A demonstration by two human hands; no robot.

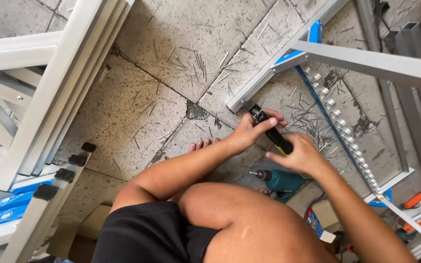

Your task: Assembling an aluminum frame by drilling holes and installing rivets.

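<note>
Both hands grip a black hand tool with a yellow mark (270, 133), likely a rivet gun. Its tip meets the end of a grey metal frame bar (269, 73) lying on the stone floor. My left hand (249, 131) wraps the front of the tool, thumb along its top. My right hand (300, 156) closes on the rear handle. Just below the hands, a teal power drill (279, 181) lies on the floor. My bent knee and black shorts fill the lower middle.
Stacked grey metal frames (59, 92) with black end caps lean at the left. A second frame with a blue strip and a row of white fittings (339, 117) runs at the right. Several thin metal pins (198, 61) litter the tiles. Orange-handled tools (417, 199) lie at the far right.
</note>
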